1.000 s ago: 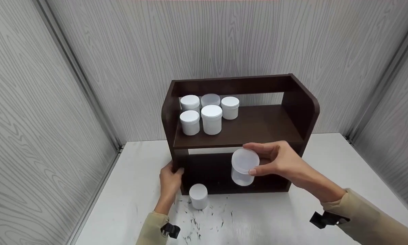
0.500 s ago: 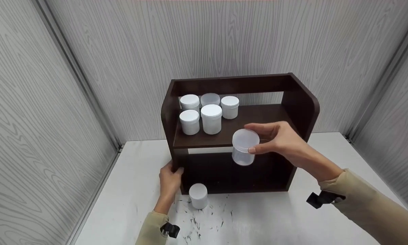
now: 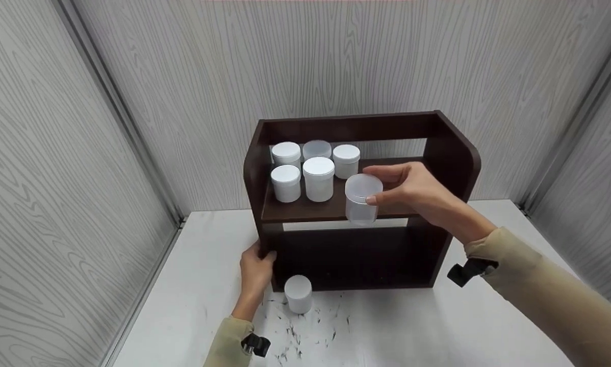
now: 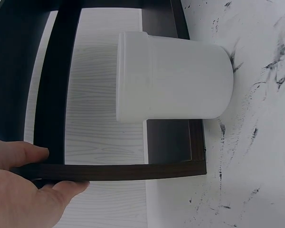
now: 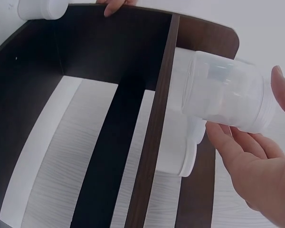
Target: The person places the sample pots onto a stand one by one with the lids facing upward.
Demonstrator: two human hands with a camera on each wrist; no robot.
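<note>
My right hand [image 3: 417, 192] holds a translucent lidded jar [image 3: 361, 205] between thumb and fingers, upright in front of the upper shelf [image 3: 402, 204]. In the right wrist view, the clear jar [image 5: 223, 90] hangs just off the shelf's front edge. My left hand [image 3: 256, 270] grips the left side panel of the dark brown two-tier rack [image 3: 336, 255], thumb on the panel's front edge. Left on the upper shelf stand several white jars [image 3: 318, 183], with another translucent jar [image 3: 316, 149] at the back.
One white jar [image 3: 298, 295] stands on the white table [image 3: 198, 255], in front of the rack's lower left corner. Dark scuff marks lie on the table near it. Grey wood-grain panels [image 3: 305, 61] enclose the table at the back and sides.
My right hand has lifted the translucent jar from in front of the lower compartment to the upper shelf's front edge. My left hand has stayed on the side panel.
</note>
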